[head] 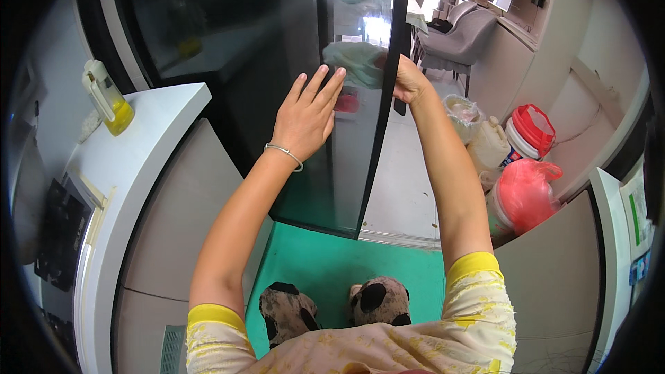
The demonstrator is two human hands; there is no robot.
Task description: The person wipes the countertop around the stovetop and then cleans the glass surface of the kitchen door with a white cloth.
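Observation:
A dark-framed glass sliding door (353, 166) stands partly across the doorway before me. My left hand (306, 114) is spread with its palm towards the near face of the glass, and it holds nothing. I cannot tell whether the whole palm touches. Around the door's edge reaches my right hand (408, 80), its fingers partly hidden by the black frame (384, 130). Through the pane I see a pale green cloth (358, 65) bunched against the far side, in that hand. A silvery bangle (284, 153) circles my left wrist.
A spray bottle with yellow liquid (108, 98) stands on the white counter (171, 101) at left. Beyond the door at right are a plastic jug (490, 143), a red-lidded bucket (530, 132) and a red plastic bag (527, 192). A grey-covered chair (460, 36) stands further back. Green matting (322, 249) covers the floor.

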